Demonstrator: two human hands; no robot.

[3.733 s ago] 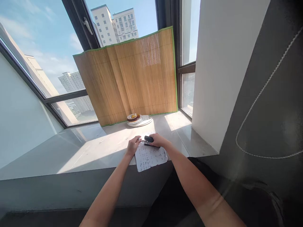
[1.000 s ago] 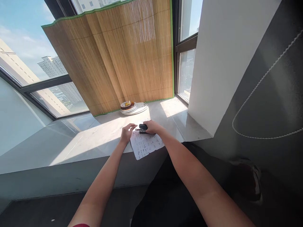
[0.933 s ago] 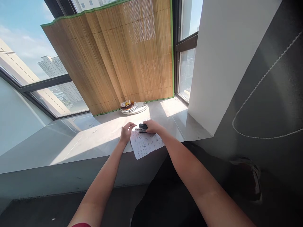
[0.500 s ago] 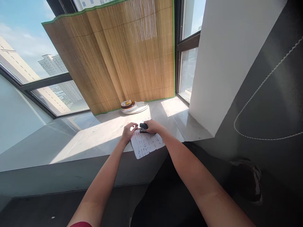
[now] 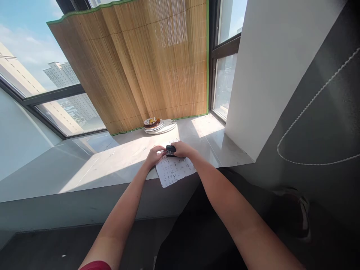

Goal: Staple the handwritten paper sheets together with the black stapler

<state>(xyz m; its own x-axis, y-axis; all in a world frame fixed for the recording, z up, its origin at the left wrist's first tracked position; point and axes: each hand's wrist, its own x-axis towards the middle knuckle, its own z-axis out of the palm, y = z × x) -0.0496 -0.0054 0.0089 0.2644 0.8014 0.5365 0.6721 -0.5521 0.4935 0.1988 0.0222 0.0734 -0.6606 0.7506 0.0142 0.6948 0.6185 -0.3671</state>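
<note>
My right hand (image 5: pixel 182 149) is wrapped round a small black stapler (image 5: pixel 170 149) that rests over a sheet of paper (image 5: pixel 173 170). The paper is white, covered in rows of handwriting, and its near corner hangs past the sill's front edge. My left hand (image 5: pixel 155 155) is at the paper's left side, its thumb and forefinger pinched together close to the stapler's front end. What those fingertips hold, if anything, is too small to make out. The far part of the paper lies partly hidden behind the stapler and my right hand.
A stack of plates (image 5: pixel 153 125) stands on a pale round board (image 5: pixel 168 126) at the back of the tiled window sill (image 5: pixel 112 165). Behind it hangs a bamboo blind (image 5: pixel 146 63). A white wall column (image 5: pixel 261 75) and a beaded cord (image 5: pixel 292 127) are on the right.
My left fingertips have moved right, up to the front of the stapler. The gap between the stapler's upper arm and its base looks smaller. The paper stays in place.
</note>
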